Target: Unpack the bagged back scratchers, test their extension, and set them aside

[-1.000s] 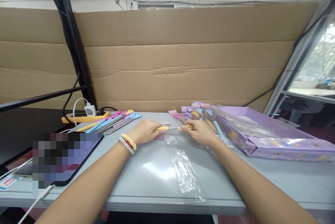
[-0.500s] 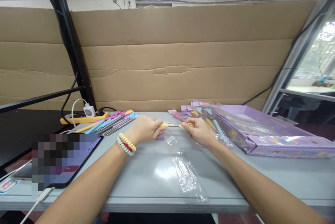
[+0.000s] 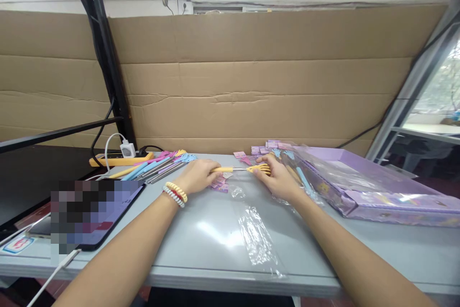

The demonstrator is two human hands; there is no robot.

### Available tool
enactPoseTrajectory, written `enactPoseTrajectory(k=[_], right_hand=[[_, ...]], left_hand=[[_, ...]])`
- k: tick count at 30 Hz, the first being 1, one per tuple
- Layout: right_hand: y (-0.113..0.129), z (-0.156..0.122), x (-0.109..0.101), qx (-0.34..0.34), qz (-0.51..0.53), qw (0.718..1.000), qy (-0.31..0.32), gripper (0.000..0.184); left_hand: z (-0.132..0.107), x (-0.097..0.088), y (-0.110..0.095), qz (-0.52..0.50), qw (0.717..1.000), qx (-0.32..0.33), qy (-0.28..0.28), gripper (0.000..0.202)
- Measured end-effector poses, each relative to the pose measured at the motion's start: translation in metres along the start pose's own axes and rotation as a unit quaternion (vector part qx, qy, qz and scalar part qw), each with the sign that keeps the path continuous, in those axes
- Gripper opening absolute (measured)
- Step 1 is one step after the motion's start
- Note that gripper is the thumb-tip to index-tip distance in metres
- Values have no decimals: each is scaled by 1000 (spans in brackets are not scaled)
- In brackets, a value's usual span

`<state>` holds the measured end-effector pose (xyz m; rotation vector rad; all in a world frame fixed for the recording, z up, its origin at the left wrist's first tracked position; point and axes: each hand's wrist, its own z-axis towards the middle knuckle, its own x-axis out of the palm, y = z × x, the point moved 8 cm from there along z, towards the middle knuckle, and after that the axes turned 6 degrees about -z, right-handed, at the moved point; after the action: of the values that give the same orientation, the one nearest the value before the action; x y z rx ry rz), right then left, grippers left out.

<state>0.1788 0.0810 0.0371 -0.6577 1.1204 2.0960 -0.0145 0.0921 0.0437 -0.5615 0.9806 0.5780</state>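
Note:
A yellow back scratcher (image 3: pixel 239 169) with a metal middle rod and a hand-shaped head spans the space between my hands, just above the table. My left hand (image 3: pixel 197 176) is closed round its yellow handle. At the other end, the thumb and fingers of my right hand (image 3: pixel 276 176) hold it by the clawed head, whose prongs show between them. Below lies a clear plastic sleeve (image 3: pixel 257 235), crinkled and flat on the table. Small pink-purple cards (image 3: pixel 219 183) lie beside my left hand.
Left of my hands lies a pile of back scratchers (image 3: pixel 161 165) in several colours. Bagged scratchers (image 3: pixel 305 182) and a purple box (image 3: pixel 391 206) stand to the right. A tablet (image 3: pixel 108 223), a power strip (image 3: pixel 118 159) and a black metal post (image 3: pixel 108 58) are at the left.
My right fingers have lifted and loosened, so more of the yellow head shows. My left hand now shows more of the handle. The view has shifted slightly.

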Motion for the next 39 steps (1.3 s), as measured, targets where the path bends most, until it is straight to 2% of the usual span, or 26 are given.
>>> enactPoseTrajectory(k=[6, 9, 12, 15, 21, 25, 29, 32, 36, 39], right_hand=[[3, -1, 6, -28, -58, 996, 53, 20], [4, -2, 8, -31, -62, 995, 64, 22], [0, -1, 9, -22, -70, 995, 61, 28], [-5, 0, 9, -17, -70, 996, 56, 37], [-7, 0, 2, -12, -67, 997, 42, 39], [-7, 1, -3, -18, -77, 997, 26, 43], [-6, 1, 9, -21, -44, 996, 81, 35], [0, -2, 23, -17, 13, 993, 113, 30], [15, -1, 34, 0, 189, 978, 91, 38], [29, 6, 33, 2, 260, 963, 65, 37]], left_hand=[[0, 8, -17, -36, 999, 34, 21, 25], [0, 13, -27, -46, 997, 47, 35, 21], [0, 16, -29, -44, 997, 47, 37, 19], [1, 16, -22, -39, 998, 34, 29, 22], [2, 5, 8, -37, 998, -23, -45, 30], [1, 7, 13, -51, 998, -27, -33, 30], [2, 8, -3, -74, 997, -4, -38, 29], [5, 7, -18, -114, 992, -12, -58, 26], [8, 6, -38, -142, 987, 3, -74, 24], [8, 10, -44, -142, 988, 12, -65, 27]])
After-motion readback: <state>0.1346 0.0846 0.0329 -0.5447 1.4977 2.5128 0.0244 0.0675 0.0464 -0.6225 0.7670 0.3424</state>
